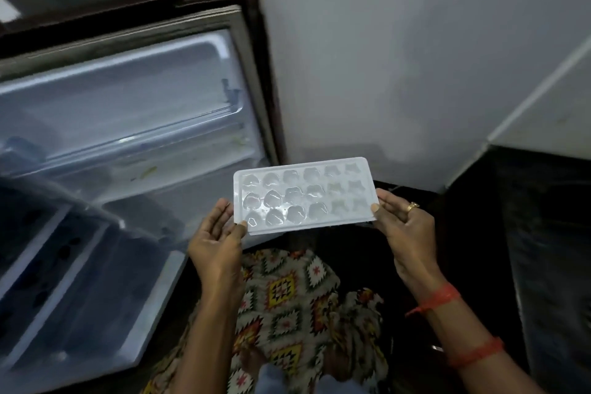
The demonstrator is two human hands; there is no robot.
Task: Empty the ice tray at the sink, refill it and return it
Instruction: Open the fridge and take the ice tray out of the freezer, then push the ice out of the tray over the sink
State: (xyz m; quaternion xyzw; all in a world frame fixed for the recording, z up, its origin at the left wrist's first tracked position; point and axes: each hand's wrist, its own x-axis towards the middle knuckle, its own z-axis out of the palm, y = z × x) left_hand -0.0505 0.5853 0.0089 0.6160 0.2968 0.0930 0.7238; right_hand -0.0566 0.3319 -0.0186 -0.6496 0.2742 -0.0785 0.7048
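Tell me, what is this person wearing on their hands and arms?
Both forearms are bare, with no sleeves showing. The right hand carries a gold ring, and two reddish-orange thread bands circle the right forearm. The left hand wears nothing.

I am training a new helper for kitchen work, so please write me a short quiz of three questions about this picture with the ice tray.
1. True or false: only one hand holds the ice tray.
2. Which hand wears the ring? A: left hand; B: right hand; C: neither.
3. Fill in: the fridge to the left of the tray stands ____ (open or closed).
Key: 1 false, both hands hold it, one at each short end; 2 B; 3 open.
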